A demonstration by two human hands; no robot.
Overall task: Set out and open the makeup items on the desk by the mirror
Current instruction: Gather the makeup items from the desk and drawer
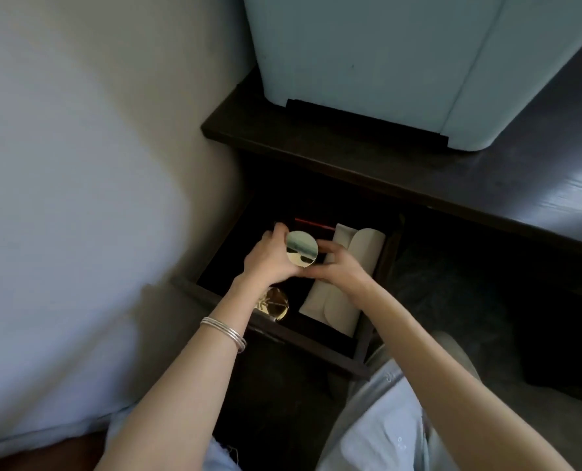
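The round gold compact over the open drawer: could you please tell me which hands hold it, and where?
Both hands hold the round gold compact by its rim: left hand on its left edge, right hand on its lower right.

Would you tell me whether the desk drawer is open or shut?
Open: the drawer is pulled out, exposing a cream pouch and gold compact inside.

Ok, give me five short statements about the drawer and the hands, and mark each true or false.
1. Both hands hold the round gold compact. True.
2. The drawer is shut. False: it is pulled open.
3. A second gold compact lies in the drawer under the left wrist. True.
4. The silver bangles are on the right wrist. False: they are on the left.
5. The cream pouch lies on the desk top. False: it lies in the drawer.
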